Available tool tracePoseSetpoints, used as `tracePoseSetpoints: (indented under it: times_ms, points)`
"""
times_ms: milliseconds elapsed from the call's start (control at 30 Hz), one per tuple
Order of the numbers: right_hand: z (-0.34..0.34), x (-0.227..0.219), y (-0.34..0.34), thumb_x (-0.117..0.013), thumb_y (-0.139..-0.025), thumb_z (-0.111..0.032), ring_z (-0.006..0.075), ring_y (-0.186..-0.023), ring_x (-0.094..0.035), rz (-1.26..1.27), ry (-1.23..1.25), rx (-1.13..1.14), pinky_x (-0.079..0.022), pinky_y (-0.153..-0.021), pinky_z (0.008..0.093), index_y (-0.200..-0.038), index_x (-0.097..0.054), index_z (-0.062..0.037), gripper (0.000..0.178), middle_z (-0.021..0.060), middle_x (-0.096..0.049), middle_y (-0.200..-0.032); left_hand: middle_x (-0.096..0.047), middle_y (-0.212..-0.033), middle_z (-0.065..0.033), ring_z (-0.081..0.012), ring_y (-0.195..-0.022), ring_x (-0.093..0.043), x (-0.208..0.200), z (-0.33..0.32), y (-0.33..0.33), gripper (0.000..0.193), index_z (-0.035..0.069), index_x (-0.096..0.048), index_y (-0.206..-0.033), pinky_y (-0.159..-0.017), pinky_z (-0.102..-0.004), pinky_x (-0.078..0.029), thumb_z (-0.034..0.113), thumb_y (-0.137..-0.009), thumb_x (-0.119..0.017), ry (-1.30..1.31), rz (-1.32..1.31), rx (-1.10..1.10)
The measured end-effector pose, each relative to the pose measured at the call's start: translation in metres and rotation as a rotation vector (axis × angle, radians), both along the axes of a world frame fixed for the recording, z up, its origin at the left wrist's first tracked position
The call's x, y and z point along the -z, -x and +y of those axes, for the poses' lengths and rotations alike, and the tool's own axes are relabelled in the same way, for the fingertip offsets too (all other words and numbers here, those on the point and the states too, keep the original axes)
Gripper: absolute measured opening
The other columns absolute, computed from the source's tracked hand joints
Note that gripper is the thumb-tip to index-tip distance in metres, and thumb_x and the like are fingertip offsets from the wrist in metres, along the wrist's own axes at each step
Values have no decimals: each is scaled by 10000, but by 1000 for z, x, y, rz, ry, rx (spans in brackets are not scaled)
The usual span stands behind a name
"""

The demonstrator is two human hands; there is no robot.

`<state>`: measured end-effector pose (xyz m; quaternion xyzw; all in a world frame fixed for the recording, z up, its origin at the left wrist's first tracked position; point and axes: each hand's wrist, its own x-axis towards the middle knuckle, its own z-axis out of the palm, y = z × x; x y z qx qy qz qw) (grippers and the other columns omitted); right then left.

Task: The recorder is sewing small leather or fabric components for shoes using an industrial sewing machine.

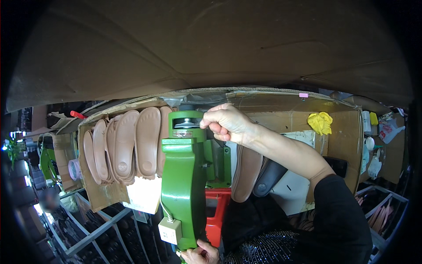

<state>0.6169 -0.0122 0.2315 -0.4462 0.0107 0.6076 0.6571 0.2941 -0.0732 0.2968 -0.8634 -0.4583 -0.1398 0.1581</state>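
Head view: right hand (228, 125) curled, fingers bunched, against the slotted head of the green press-type machine (181, 180), just left of it; couldn't tell if it pinched anything. Left hand (201, 254) sat at the machine's near end, grip partly cut off. Brown shoe soles (126, 141) stood farther left of the right hand. Fingertips probably best kept clear of the metal disc (186, 123).
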Motion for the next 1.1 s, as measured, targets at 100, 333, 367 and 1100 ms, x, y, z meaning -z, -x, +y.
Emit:
tracePoseSetpoints:
  times_ms: [100, 333, 367, 1100]
  points:
    - [1, 1, 0, -582, -693, -21, 49, -313, -336, 1, 5, 0, -248, -285, 204, -626, -528, -13, 86, 3, -436, -470, -425, -490, -90, -257, -360, -416, -2, 0, -2, 357, 72, -434, -513, -332, -368, -324, 158, -708, -720, 11, -67, 16]
    - [2, 2, 1, -582, -702, -23, 47, -313, -336, -2, 25, 1, -244, -280, 200, -626, -526, -13, 95, 2, -435, -472, -416, -491, -105, -256, -361, -413, -6, -2, -6, 367, 65, -422, -509, -331, -362, -333, 146, -720, -711, 77, -110, -47]
    - [2, 1, 1, -578, -724, -31, 49, -298, -341, -4, 25, -1, -259, -273, 194, -653, -546, 10, 88, 2, -433, -451, -416, -491, -105, -256, -361, -413, -4, -1, -4, 367, 65, -422, -509, -331, -362, -333, 146, -720, -711, 78, -110, -48]
    - [0, 6, -1, -592, -688, -34, 44, -318, -330, 22, -8, -2, -257, -284, 195, -615, -538, -11, 94, -2, -435, -466, -454, -520, -97, -262, -391, -446, -11, 0, -8, 354, 96, -438, -493, -367, -375, -375, 154, -696, -722, 40, -35, -33]
